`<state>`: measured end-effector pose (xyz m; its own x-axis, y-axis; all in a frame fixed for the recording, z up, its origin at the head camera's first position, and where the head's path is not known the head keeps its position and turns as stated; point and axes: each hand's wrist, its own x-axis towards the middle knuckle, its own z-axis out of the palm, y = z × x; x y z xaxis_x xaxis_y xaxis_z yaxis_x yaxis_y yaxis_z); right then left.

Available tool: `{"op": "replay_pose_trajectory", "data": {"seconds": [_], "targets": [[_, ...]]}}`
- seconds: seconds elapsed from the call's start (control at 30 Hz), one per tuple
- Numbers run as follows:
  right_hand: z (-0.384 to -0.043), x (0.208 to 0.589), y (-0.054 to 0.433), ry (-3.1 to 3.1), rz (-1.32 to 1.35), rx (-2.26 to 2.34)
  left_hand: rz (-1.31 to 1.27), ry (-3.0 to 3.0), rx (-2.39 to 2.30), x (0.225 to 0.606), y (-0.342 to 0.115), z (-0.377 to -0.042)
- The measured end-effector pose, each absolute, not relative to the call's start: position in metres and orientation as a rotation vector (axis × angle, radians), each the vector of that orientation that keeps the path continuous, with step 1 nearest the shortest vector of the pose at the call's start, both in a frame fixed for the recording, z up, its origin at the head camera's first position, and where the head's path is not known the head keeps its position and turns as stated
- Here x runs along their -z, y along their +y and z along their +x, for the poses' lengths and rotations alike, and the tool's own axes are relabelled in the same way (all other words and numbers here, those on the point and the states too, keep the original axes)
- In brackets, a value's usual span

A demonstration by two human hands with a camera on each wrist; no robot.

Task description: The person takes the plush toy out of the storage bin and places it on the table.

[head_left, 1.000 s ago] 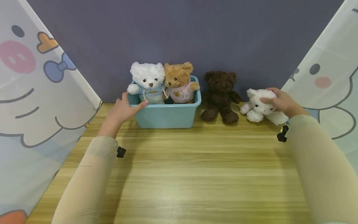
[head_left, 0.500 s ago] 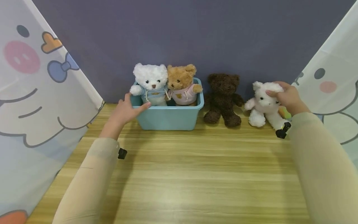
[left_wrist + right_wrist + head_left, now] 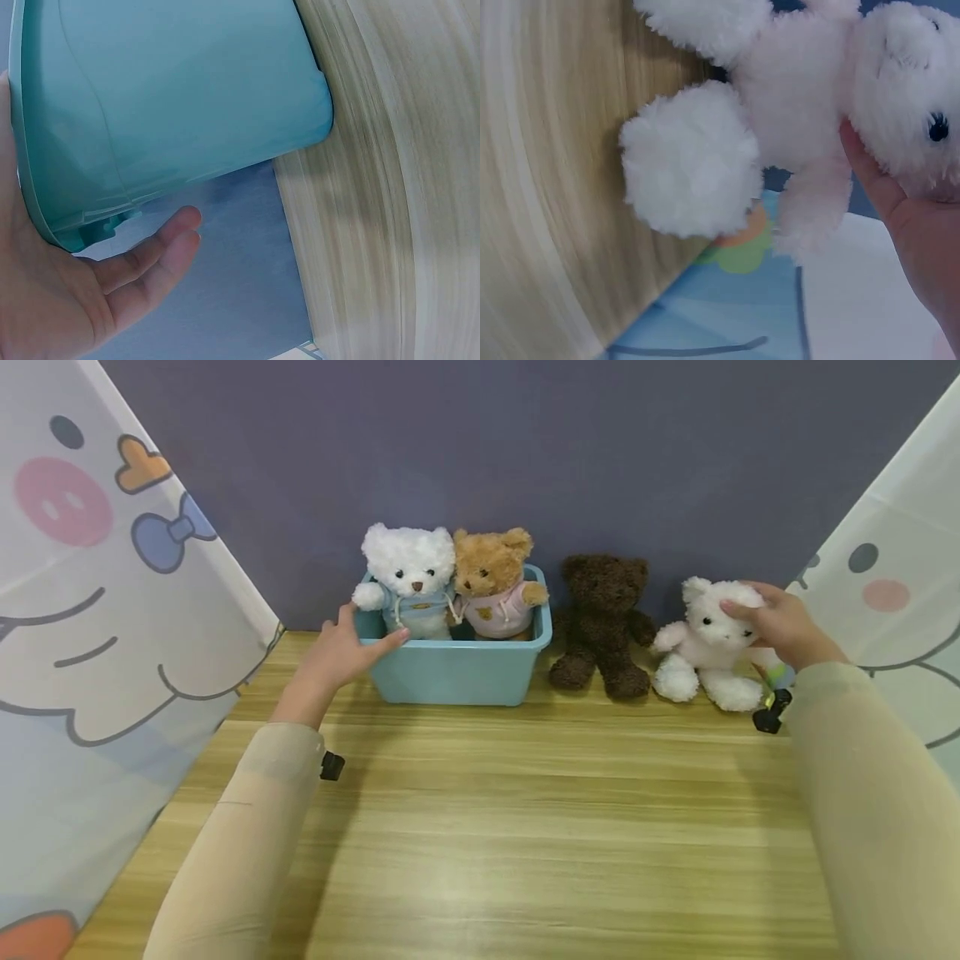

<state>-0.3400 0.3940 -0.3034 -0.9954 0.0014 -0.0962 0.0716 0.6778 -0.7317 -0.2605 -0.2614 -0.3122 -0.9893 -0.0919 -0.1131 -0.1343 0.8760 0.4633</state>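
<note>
My left hand (image 3: 334, 653) holds the left corner of a light-blue plastic storage bin (image 3: 457, 672), thumb along its front rim. In the left wrist view two fingers (image 3: 146, 262) extend below the bin's corner. Inside the bin sit a white teddy bear (image 3: 411, 560) in a blue hoodie and a tan teddy bear (image 3: 491, 564) in a pink one. My right hand (image 3: 787, 622) grips the head of a white plush toy (image 3: 708, 647) with a pinkish body and arms. Its feet are at the tabletop. The fingers behind its head are hidden.
A dark-brown teddy bear (image 3: 603, 627) sits between the bin and the white plush toy. Behind them rises a dark grey-blue wall (image 3: 525, 443). Printed cartoon cloths (image 3: 97, 635) hang on both sides of the wood-grain table (image 3: 555, 827).
The white plush toy has gone from slumped forward to sitting more upright, its head held by my right hand. My left hand stays at the bin's corner. The head view has shifted slightly.
</note>
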Motion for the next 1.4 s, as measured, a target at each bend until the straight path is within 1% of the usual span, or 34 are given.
{"op": "replay_pose_trajectory", "data": {"seconds": [0.2,0.4,0.6,0.83,0.93,1.2,1.4], "targets": [[-0.342,0.300,0.390,2.997,-0.061,1.083,-0.176,2.963,-0.728,0.310,-0.261,-0.261],[-0.341,0.301,0.396,3.170,-0.068,0.975,-0.155,2.963,-0.709,0.310,-0.253,-0.267],[-0.334,0.300,0.405,3.174,-0.065,0.930,-0.167,2.966,-0.750,0.311,-0.249,-0.266],[-0.334,0.296,0.398,3.159,-0.104,0.917,-0.171,2.963,-0.736,0.310,-0.252,-0.264],[-0.335,0.283,0.392,3.145,-0.111,0.920,-0.175,2.951,-0.720,0.310,-0.254,-0.263],[-0.340,0.227,0.362,3.085,-0.084,1.116,-0.186,2.953,-0.735,0.310,-0.258,-0.262],[-0.342,0.204,0.331,3.025,-0.133,1.177,-0.179,2.940,-0.728,0.311,-0.260,-0.261]]}}
